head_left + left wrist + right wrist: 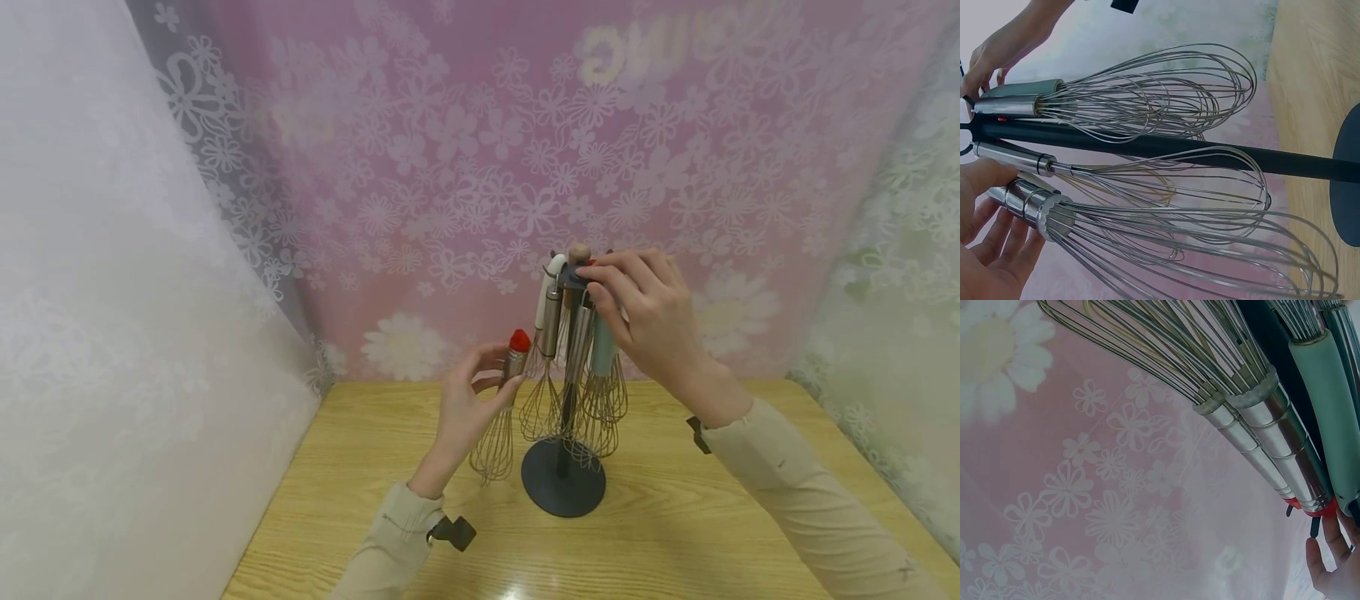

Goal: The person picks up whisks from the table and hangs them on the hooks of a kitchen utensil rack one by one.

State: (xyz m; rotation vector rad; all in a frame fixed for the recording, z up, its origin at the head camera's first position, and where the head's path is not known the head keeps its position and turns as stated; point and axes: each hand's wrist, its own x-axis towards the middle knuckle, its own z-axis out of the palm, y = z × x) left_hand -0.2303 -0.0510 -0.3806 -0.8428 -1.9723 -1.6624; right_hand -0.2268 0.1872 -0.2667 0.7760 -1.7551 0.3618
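My left hand (467,408) holds a balloon whisk (516,363) by its steel handle, which ends in a red cap. The whisk hangs wires down, just left of a black whisk stand (562,492). In the left wrist view the thumb lies along one side of the handle, with the fingers behind it. My right hand (651,312) pinches the top of the stand by its wooden knob. Several whisks hang from the stand's hooks, among them one with a mint green handle (1327,412), one with a white handle (545,293) and steel ones with red ends (1288,447).
The stand's round base rests on a wood-grain table (360,517). Flower-patterned pink cloth (480,183) rises behind it. Pale cloth walls stand at left (150,333) and right (885,333). Black straps with small devices circle both wrists.
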